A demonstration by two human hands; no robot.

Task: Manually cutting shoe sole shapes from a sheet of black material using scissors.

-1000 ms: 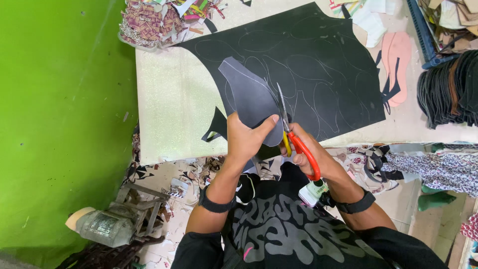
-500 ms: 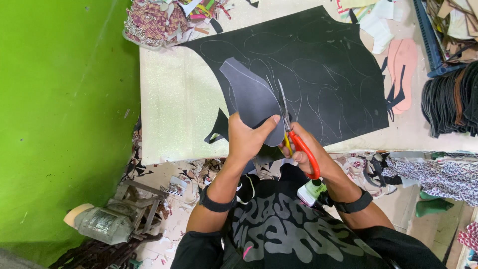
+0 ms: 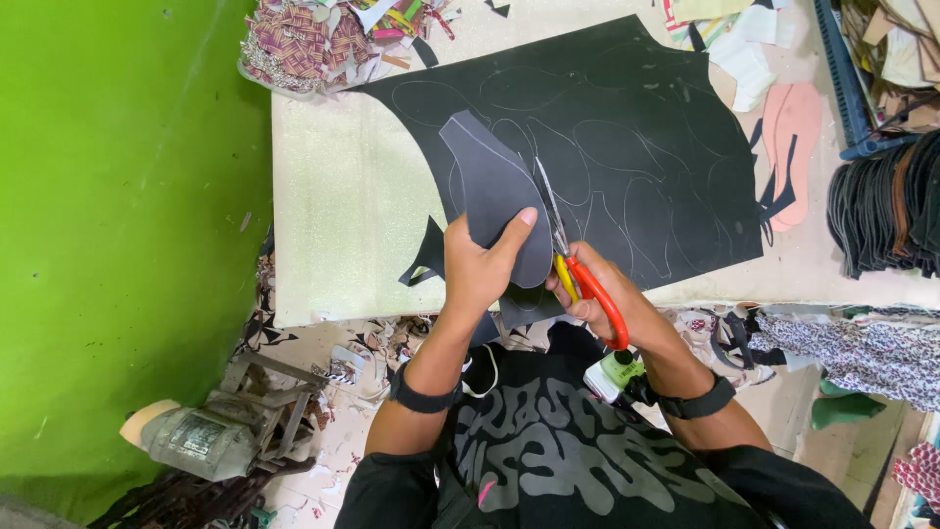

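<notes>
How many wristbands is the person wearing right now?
2. One black wristband sits on the left wrist, below the left hand holding the grey cut-out piece. The other black wristband is on the right wrist, below the right hand working the scissors.

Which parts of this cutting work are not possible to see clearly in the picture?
Head view only:
- Scissors: the blade tips merge with the black sheet, so where the cut ends is unclear.
- Right hand: its fingers in the handles are partly hidden by the handles.
- Left hand: its fingers are hidden behind the grey piece.
- Traced outlines on the sheet: too faint to count.
- Stack at right: cut off by the edge.
</notes>
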